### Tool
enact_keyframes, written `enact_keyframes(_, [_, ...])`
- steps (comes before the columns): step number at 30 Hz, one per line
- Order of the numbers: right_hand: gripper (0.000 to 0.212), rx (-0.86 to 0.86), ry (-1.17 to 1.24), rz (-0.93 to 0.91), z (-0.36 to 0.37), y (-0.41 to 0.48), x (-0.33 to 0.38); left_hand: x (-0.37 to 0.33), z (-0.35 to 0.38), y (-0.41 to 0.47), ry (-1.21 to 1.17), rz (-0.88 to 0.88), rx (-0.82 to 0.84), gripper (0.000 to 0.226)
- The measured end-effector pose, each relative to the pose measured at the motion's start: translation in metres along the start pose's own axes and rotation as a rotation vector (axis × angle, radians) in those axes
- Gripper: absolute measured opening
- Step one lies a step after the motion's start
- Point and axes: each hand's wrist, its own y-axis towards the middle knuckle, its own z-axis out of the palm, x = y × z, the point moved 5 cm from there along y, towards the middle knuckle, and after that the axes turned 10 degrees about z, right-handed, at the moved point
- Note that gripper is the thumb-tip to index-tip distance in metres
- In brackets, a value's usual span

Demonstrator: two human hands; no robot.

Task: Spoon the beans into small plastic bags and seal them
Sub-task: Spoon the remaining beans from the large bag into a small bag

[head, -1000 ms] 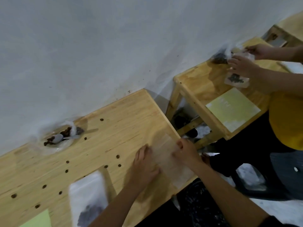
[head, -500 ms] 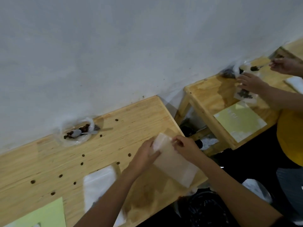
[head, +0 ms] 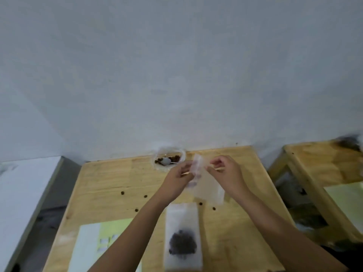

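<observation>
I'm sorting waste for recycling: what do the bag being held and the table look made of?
The held bag looks like thin, translucent, slightly frosted plastic film: the table shows dimly through it. The table looks like pale, unpainted wood with a matte finish: grain lines and plank seams are visible.

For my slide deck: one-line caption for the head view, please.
Left hand and right hand pinch a small clear bag over the wooden table, a bean-filled bag lying nearer.
</observation>
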Motion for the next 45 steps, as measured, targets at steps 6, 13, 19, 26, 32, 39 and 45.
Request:
enact_keyframes(6, [0.010,0.307,0.437,0.126,0.057,-0.014,0.068,-0.035,-0.052,-0.027,0.032,0.159,-0.087,0.032])
enact_keyframes(13, [0.011,0.377,0.438,0.138,0.081,-0.029,0.113,-0.046,-0.083,-0.046,0.059,0.225,-0.144,0.041])
enact_keyframes(19, [0.017,0.442,0.487,0.195,0.089,-0.030,0.127,-0.054,-0.101,-0.050,-0.007,0.227,-0.170,0.042])
enact_keyframes(26, [0.020,0.480,0.642,0.286,0.093,-0.037,0.125,-0.059,-0.104,-0.048,-0.046,0.232,-0.169,0.040])
enact_keyframes(32, [0.009,0.437,0.728,0.318,0.093,-0.039,0.122,-0.057,-0.102,-0.044,-0.070,0.239,-0.182,0.039])
enact_keyframes(39, [0.010,0.213,0.494,0.100,0.089,-0.034,0.127,-0.056,-0.098,-0.044,0.089,0.326,-0.277,0.038])
enact_keyframes(45, [0.019,0.158,0.309,0.082,0.091,-0.028,0.130,-0.058,-0.094,-0.045,0.217,0.394,-0.258,0.036])
